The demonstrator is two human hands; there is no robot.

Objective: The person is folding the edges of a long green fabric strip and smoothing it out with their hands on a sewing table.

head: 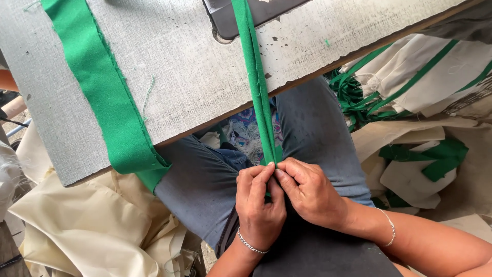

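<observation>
Together, both hands pinch a folded green strip (259,92).
Left hand (259,205) and right hand (310,192) fingertips press together on its near end, seemingly folding it.

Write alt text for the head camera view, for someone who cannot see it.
Seen from above, a seated person's left hand and right hand pinch a folded green strip that runs up over a worn grey table. A wider green band drapes over the table's edge, and cream cloth lies heaped below.

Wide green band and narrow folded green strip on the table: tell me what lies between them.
Head view: only bare, worn grey tabletop lies between the wide green band and the narrow folded green strip.
</observation>
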